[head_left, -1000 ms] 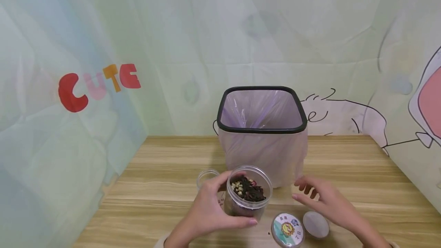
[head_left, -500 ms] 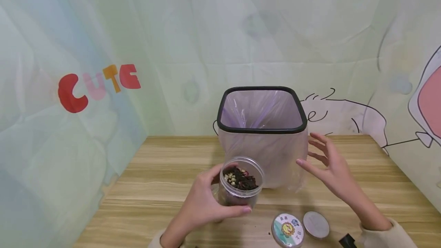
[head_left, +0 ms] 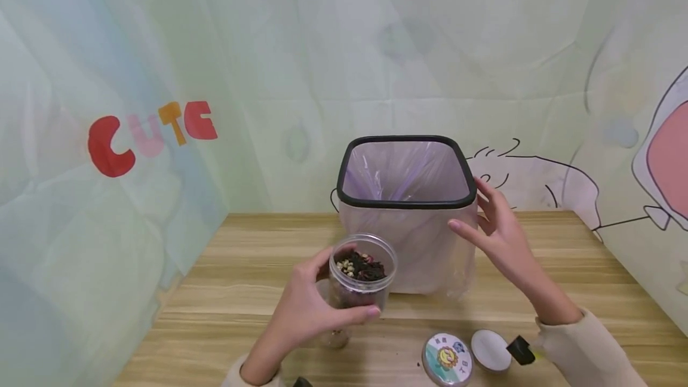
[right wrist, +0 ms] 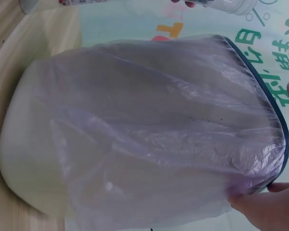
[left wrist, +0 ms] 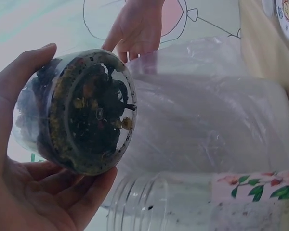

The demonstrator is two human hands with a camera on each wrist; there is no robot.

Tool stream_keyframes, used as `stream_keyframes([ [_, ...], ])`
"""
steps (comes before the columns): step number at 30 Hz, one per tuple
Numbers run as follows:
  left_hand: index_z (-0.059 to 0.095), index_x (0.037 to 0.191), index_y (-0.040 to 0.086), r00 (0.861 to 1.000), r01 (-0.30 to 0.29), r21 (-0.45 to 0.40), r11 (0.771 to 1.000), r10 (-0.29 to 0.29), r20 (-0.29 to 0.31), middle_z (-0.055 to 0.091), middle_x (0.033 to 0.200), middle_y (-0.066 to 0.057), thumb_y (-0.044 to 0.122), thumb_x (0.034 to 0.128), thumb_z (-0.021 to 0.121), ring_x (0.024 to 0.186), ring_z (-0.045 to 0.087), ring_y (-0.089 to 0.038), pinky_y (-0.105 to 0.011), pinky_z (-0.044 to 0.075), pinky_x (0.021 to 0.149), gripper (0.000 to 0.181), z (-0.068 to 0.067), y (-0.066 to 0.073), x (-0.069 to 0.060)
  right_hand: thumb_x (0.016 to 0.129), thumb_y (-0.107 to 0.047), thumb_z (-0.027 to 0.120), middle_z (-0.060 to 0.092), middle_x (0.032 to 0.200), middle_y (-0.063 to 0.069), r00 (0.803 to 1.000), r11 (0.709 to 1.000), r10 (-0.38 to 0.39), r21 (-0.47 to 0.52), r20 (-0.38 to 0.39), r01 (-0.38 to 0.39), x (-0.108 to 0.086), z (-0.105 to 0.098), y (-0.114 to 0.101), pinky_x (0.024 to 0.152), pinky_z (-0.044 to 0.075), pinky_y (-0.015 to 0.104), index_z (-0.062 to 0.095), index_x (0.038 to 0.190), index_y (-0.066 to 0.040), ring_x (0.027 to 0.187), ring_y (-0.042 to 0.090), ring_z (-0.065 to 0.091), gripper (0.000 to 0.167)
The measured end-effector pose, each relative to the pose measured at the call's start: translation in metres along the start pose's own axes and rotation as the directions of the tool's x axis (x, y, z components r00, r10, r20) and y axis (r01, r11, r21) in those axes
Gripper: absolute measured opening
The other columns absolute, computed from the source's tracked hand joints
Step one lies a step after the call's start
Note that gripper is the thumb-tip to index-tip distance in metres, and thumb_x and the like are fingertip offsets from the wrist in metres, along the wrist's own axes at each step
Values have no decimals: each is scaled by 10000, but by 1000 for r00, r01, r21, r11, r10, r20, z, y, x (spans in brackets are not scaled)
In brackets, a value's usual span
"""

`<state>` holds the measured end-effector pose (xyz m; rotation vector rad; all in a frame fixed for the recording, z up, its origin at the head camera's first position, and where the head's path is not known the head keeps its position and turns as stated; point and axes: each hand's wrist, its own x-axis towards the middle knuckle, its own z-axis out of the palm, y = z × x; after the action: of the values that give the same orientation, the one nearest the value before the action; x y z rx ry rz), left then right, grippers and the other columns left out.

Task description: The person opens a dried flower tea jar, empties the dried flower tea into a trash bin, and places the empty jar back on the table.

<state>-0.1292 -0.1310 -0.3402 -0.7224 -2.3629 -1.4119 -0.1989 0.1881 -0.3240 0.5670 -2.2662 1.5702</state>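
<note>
My left hand (head_left: 301, 309) grips a clear plastic jar (head_left: 357, 297) with no lid on, holding it above the table. Inside lies a dark dried flower tea (head_left: 365, 267) with pale buds and red bits; it also shows through the jar's base in the left wrist view. Around the right front corner of the lined trash bin (head_left: 414, 243), my right hand (head_left: 502, 223) has its fingers spread. In the right wrist view, its fingers (right wrist: 260, 204) touch the lilac bag (right wrist: 149, 134) just below the bin's black rim (right wrist: 274, 101), with the thumb apart.
Partly behind my left hand stands a second clear jar (head_left: 335, 339), with a floral label in the left wrist view. Two lids, one with a sunflower sticker (head_left: 447, 358) and one plain pale lid (head_left: 491, 351), lie at the wooden table's (head_left: 226, 291) front. A printed cloth hangs behind.
My right hand has risen from near the lids to the bin's right side, below the rim. My left hand has shifted left and slightly up, with the jar.
</note>
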Motion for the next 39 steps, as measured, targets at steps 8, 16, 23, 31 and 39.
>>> stream_keyframes([
  [8,590,1346,238,998,53,20,998,-53,-29,663,1152,165,445,646,932,1065,630,-84,-358,533,887,807,-10,0,-1,880,-151,780,309,1560,116,999,999,20,42,-50,-18,13,7,-3,1039,335,136,233,1563,-68,1424,305,339,879],
  [16,593,1344,240,995,77,49,996,-73,-67,667,1132,166,460,632,934,1052,629,-73,-374,533,889,820,-16,-2,0,896,-214,768,322,1545,135,997,999,37,8,-70,-37,16,8,2,1055,306,135,215,1548,-54,1428,297,338,870],
  [23,591,1354,211,990,102,77,992,-94,-102,665,1144,160,488,617,933,1056,625,-56,-376,531,896,859,-25,-2,3,902,-268,761,325,1571,105,998,996,13,-87,-66,-19,17,7,4,1102,324,320,229,1539,-60,1411,292,376,856],
  [31,601,1337,200,985,87,92,992,-71,-159,660,1178,140,404,625,952,1074,620,-60,-382,528,904,819,-36,0,10,903,-243,761,264,1617,42,997,992,-39,-122,-65,30,19,5,5,1083,325,187,267,1504,-22,1396,293,395,809],
  [39,610,1321,184,973,90,139,986,-57,-225,666,1165,121,408,591,967,1063,618,-81,-392,520,898,843,-43,2,16,905,-209,759,279,1608,102,995,990,-81,-124,-65,72,21,4,6,970,344,63,292,1472,24,1348,312,444,772],
])
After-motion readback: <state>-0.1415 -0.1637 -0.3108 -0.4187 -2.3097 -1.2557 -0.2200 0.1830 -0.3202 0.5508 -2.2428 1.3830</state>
